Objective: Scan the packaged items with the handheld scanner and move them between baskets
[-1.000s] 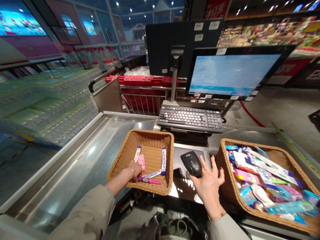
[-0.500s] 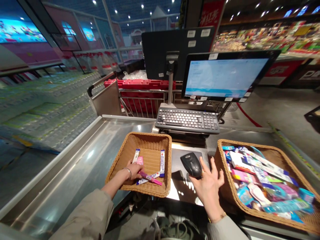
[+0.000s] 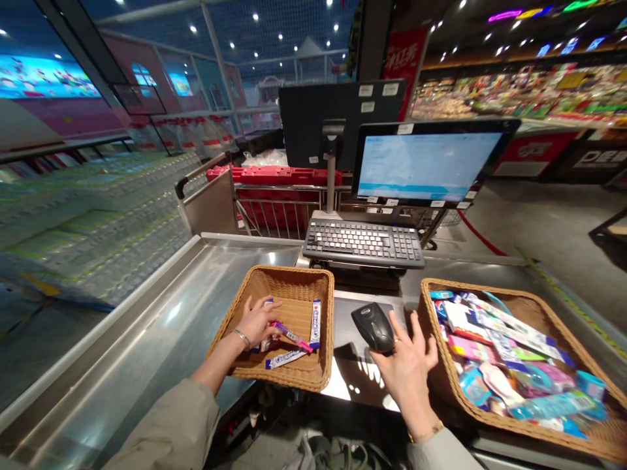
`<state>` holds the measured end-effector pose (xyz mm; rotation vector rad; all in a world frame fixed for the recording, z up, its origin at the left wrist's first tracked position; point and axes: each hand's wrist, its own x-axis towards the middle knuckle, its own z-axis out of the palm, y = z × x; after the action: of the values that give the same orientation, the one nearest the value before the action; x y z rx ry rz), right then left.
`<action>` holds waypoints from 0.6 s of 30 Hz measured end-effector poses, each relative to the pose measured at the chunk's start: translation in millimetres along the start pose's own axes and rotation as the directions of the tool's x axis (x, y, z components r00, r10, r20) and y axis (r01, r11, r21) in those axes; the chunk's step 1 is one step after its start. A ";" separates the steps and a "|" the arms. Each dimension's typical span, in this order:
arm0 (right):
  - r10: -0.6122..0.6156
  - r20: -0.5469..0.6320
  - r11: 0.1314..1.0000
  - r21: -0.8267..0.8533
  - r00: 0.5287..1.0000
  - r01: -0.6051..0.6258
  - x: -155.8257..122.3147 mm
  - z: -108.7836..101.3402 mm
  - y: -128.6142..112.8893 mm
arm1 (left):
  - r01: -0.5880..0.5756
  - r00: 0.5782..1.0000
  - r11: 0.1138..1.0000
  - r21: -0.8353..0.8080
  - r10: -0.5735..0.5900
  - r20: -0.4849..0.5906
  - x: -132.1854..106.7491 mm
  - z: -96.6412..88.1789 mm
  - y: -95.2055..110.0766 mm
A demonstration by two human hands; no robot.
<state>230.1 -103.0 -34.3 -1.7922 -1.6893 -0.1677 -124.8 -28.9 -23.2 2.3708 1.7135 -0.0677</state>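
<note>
Over the left wicker basket point(image 3: 331, 326), my left hand point(image 3: 257, 321) has its fingers spread, palm down. A slim pink-and-purple packaged item point(image 3: 294, 337) lies by its fingertips in the basket. Near it are a white-and-blue wrapped stick point(image 3: 285, 359) and another stick packet point(image 3: 316, 324) along the right side. Part of the basket's contents is hidden under the hand. My right hand point(image 3: 406, 369) holds a black barcode scanner point(image 3: 372, 328) between thumb and fingers, above the counter to the right of that basket. Its other fingers are fanned out.
A second wicker basket point(image 3: 425, 326) on the right is heaped with colourful packaged goods. Behind the scanner stand a keyboard point(image 3: 362, 241) and a lit monitor point(image 3: 426, 166), with another screen's back point(image 3: 304, 124) beside it. The metal counter point(image 3: 161, 326) has a raised left edge.
My left hand has let go of the pink item, which now lies in the basket, and its fingers have spread. The scanner stays in my right hand. The view has tilted slightly upward.
</note>
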 end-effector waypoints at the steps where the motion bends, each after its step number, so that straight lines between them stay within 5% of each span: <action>1: -0.002 -0.002 1.000 0.000 1.000 0.002 0.0 -0.9 -0.1 | -0.007 1.000 1.000 0.005 0.007 -0.016 -0.7 -3.3 -0.1; 18: -0.040 -0.023 0.999 -0.017 0.999 0.040 -1.8 -14.7 1.6 | 0.067 0.965 0.997 -0.043 -0.076 -0.252 -9.2 -61.3 -0.2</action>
<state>236.3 -112.3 -24.5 -1.7626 -1.7130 -0.2198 -133.3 -25.2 38.1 2.3773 1.8937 0.2629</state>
